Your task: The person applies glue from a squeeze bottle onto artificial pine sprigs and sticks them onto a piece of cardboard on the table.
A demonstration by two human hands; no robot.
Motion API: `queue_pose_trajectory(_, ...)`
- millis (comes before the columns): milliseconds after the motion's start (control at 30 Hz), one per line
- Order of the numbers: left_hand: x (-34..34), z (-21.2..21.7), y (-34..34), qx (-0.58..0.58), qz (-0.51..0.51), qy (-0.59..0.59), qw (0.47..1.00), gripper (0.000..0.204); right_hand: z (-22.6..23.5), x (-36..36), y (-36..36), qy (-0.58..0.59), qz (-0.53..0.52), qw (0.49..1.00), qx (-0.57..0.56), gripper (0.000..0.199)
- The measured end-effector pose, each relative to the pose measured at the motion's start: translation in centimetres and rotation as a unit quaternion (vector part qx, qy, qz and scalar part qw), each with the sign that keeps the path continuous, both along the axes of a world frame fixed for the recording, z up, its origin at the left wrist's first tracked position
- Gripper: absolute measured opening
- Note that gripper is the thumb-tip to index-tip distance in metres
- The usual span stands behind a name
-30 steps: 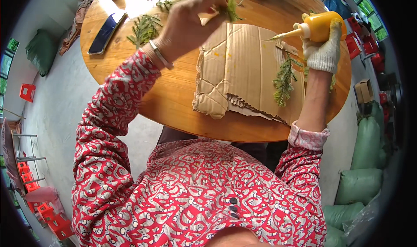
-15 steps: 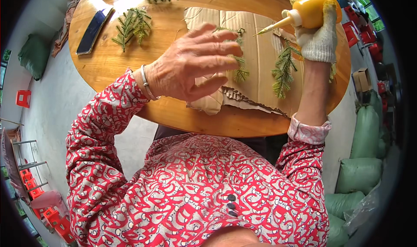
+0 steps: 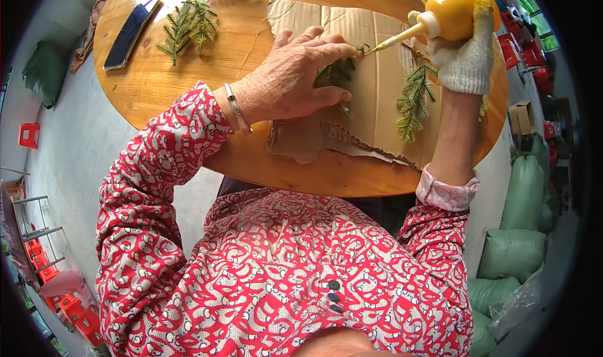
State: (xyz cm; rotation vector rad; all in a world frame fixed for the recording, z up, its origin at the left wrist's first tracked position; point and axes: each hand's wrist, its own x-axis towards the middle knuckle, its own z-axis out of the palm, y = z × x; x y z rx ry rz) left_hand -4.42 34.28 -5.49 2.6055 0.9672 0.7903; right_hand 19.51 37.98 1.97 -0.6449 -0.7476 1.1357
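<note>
My left hand (image 3: 301, 74), bare with a bangle at the wrist, lies over a small green fir sprig (image 3: 339, 73) on the corrugated cardboard (image 3: 377, 115). Its fingers are stretched and the thumb is apart from them; much of the sprig is hidden beneath. In a white knitted glove with yellowed fingertips, my right hand (image 3: 468, 59) grips a yellow squeeze bottle (image 3: 455, 13), tipped down to the left. The bottle's coated nozzle tip is beside the sprig's upper end, near my left index fingertip. Another fir sprig (image 3: 414, 99) rests on the cardboard, below the bottle.
More fir sprigs (image 3: 187, 29) lie on the round wooden table (image 3: 242, 49), near a dark flat strip (image 3: 130, 35) at the left. Green sacks (image 3: 515, 253) line the floor at the right. Red stools (image 3: 29, 135) stand at the left.
My left hand has come down onto the sprig, from above the cardboard. The bottle has stayed nearly in place in my right hand. The whole view has shifted slightly.
</note>
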Motion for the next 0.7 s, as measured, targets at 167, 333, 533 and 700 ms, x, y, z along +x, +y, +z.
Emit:
queue_pose_trajectory(167,-0.7,-1.0,0.4,0.029,-0.038,0.006,0.999,0.064,-0.2,-2.0,-0.3,0.024,-0.006,1.0,0.006,0.042)
queue_pose_trajectory(333,-1.4,-1.7,1.0,0.07,-0.016,0.033,0.997,0.07,-0.7,-3.9,-0.8,0.023,-0.004,1.0,0.014,0.038)
queue_pose_trajectory(533,-1.8,-1.8,1.1,0.019,-0.033,0.035,0.999,0.074,-1.9,-4.9,-1.2,-0.029,0.017,0.998,0.06,0.038)
queue_pose_trajectory(700,-1.7,-1.9,1.1,0.017,-0.04,0.03,0.999,0.076,-2.8,-4.9,-1.1,-0.056,0.028,0.994,0.089,0.039)
